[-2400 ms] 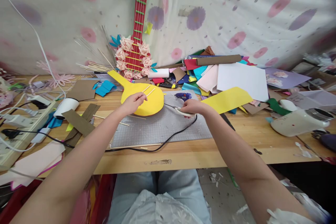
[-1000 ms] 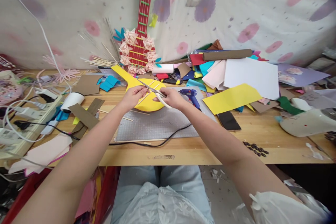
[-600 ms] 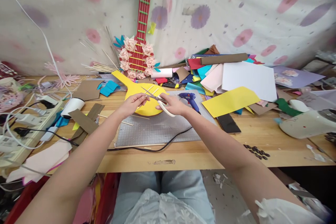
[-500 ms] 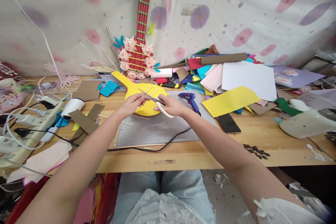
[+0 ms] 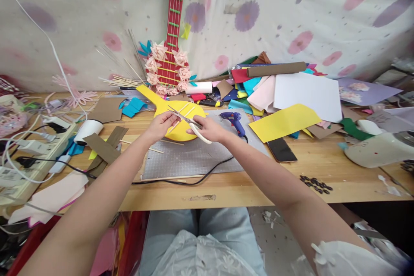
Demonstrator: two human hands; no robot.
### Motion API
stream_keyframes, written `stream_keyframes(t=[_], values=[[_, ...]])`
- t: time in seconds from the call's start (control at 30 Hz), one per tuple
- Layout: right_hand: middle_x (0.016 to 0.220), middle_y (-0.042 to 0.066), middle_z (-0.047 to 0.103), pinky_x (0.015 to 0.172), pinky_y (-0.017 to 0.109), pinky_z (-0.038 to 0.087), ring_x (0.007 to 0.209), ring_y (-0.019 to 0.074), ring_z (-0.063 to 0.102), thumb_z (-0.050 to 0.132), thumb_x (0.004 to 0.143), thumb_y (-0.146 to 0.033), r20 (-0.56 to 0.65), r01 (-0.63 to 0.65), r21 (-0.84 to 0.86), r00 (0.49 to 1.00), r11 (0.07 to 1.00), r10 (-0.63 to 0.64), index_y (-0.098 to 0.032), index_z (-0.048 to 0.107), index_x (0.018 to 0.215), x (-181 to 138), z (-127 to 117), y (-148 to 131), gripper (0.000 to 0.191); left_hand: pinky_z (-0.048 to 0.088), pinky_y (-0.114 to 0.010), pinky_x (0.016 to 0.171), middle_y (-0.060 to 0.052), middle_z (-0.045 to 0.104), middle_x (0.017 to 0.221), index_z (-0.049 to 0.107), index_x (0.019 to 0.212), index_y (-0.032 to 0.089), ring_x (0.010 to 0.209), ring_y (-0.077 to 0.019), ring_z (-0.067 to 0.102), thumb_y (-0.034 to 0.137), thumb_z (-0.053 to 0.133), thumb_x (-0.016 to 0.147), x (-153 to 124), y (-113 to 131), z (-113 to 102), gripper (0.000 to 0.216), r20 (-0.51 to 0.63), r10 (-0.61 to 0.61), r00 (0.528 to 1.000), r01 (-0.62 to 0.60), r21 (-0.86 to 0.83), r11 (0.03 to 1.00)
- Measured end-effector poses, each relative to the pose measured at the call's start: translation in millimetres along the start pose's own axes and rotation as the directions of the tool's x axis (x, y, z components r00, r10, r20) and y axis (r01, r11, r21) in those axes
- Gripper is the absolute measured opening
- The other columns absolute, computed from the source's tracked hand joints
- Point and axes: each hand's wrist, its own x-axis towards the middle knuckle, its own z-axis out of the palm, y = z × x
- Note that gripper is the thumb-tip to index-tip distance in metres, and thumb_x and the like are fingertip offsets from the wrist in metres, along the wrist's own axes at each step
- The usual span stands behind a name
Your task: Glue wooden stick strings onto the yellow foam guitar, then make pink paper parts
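My left hand (image 5: 161,123) pinches thin wooden sticks (image 5: 181,117) over a yellow guitar-shaped foam cutout (image 5: 155,100) that lies at the far edge of a grey cutting mat (image 5: 194,157). My right hand (image 5: 209,129) grips white-handled scissors (image 5: 189,121). Their blades point left and up, across the sticks just beyond my left fingertips. The two hands are almost touching.
A blue glue gun (image 5: 235,120) lies right of my hands; its black cord (image 5: 194,180) crosses the mat. A phone (image 5: 280,149), yellow foam (image 5: 284,121) and piled sheets (image 5: 304,95) fill the right. Cardboard strips (image 5: 101,146) and power strips (image 5: 29,155) are left. A decorated red guitar (image 5: 168,51) leans on the cloth.
My right hand took the scissors from the mat's right and carried them left to the sticks in my left hand. The blades now cross the sticks.
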Motion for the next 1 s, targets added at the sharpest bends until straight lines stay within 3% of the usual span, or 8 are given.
stream_keyframes(t=[0.27, 0.33, 0.43, 0.5, 0.63, 0.83, 0.93, 1.0], values=[[0.063, -0.001, 0.051, 0.053, 0.021, 0.026, 0.058, 0.0103, 0.043, 0.042, 0.073, -0.060, -0.154, -0.129, -0.016, 0.980, 0.991, 0.125, -0.018, 0.049, 0.069, 2.8, -0.1, 9.9, 0.043, 0.032, -0.020, 0.050, 0.001, 0.045, 0.059, 0.060, 0.075, 0.015, 0.053, -0.0072, 0.038, 0.044, 0.051, 0.073, 0.0, 19.2, -0.6, 0.030, 0.011, 0.010, 1.000, -0.010, -0.045, 0.999], [0.071, 0.003, 0.057, 0.055, 0.023, 0.030, 0.064, 0.0139, 0.050, 0.039, 0.076, -0.058, -0.219, -0.289, -0.030, 0.936, 0.957, 0.276, -0.017, 0.052, 0.077, -1.1, -5.0, 21.3, 0.043, 0.032, -0.020, 0.048, 0.002, 0.046, 0.060, 0.060, 0.081, 0.015, 0.051, -0.0062, 0.038, 0.037, 0.052, 0.074, 1.5, 25.9, -1.0, 0.025, -0.010, -0.046, 0.999, 0.044, -0.094, 0.995], [0.084, 0.012, 0.061, 0.060, 0.028, 0.035, 0.076, 0.0223, 0.057, 0.041, 0.077, -0.052, -0.242, -0.556, -0.137, 0.821, 0.820, 0.517, -0.014, 0.054, 0.089, -13.8, -11.1, 41.1, 0.042, 0.039, -0.021, 0.051, 0.000, 0.051, 0.066, 0.060, 0.088, 0.016, 0.054, -0.0063, 0.044, 0.027, 0.058, 0.069, 5.1, 33.4, 0.3, 0.023, -0.002, -0.207, 0.978, 0.204, -0.172, 0.964], [0.093, 0.017, 0.061, 0.064, 0.031, 0.038, 0.084, 0.0263, 0.057, 0.046, 0.076, -0.045, -0.198, -0.610, -0.249, 0.792, 0.752, 0.577, -0.010, 0.053, 0.097, -24.3, -10.7, 50.9, 0.041, 0.045, -0.025, 0.055, -0.001, 0.054, 0.071, 0.060, 0.086, 0.015, 0.058, -0.0077, 0.047, 0.022, 0.063, 0.064, 9.4, 36.3, 3.8, 0.023, 0.027, -0.293, 0.956, 0.293, -0.187, 0.938], [0.095, 0.020, 0.060, 0.069, 0.032, 0.040, 0.091, 0.0278, 0.058, 0.052, 0.074, -0.032, -0.085, -0.562, -0.418, 0.807, 0.714, 0.585, -0.009, 0.055, 0.099, -37.2, -2.0, 56.8, 0.034, 0.049, -0.031, 0.057, -0.003, 0.055, 0.074, 0.063, 0.077, 0.014, 0.061, -0.0099, 0.050, 0.018, 0.068, 0.059, 25.2, 39.4, 16.6, 0.020, 0.033, -0.360, 0.932, 0.360, -0.170, 0.917], [0.095, 0.023, 0.059, 0.072, 0.034, 0.042, 0.092, 0.0291, 0.057, 0.057, 0.071, -0.024, -0.126, -0.543, -0.451, 0.825, 0.708, 0.551, -0.006, 0.055, 0.099, -35.2, -1.7, 54.5, 0.033, 0.043, -0.027, 0.051, -0.004, 0.057, 0.064, 0.064, 0.066, 0.013, 0.053, -0.0090, 0.048, 0.022, 0.070, 0.058, 51.7, 42.1, 35.1, 0.014, 0.068, -0.379, 0.923, 0.382, -0.033, 0.923], [0.101, 0.018, 0.059, 0.079, 0.036, 0.041, 0.097, 0.0259, 0.055, 0.056, 0.073, -0.028, -0.223, -0.480, -0.316, 0.876, 0.818, 0.428, -0.010, 0.050, 0.107, -32.5, -5.9, 51.8, 0.038, 0.041, -0.027, 0.050, -0.003, 0.057, 0.059, 0.062, 0.062, 0.013, 0.048, -0.0087, 0.047, 0.022, 0.072, 0.055, 60.5, 40.3, 39.9, 0.015, 0.053, -0.399, 0.916, 0.400, -0.006, 0.917], [0.108, 0.013, 0.056, 0.081, 0.036, 0.041, 0.099, 0.0222, 0.053, 0.054, 0.075, -0.036, -0.314, -0.353, -0.134, 0.901, 0.926, 0.298, -0.016, 0.042, 0.117, -28.2, -4.7, 47.3, 0.048, 0.041, -0.028, 0.050, -0.003, 0.057, 0.058, 0.062, 0.061, 0.013, 0.047, -0.0088, 0.047, 0.022, 0.074, 0.053, 65.6, 37.2, 43.0, 0.017, 0.061, -0.405, 0.912, 0.407, -0.021, 0.913]])
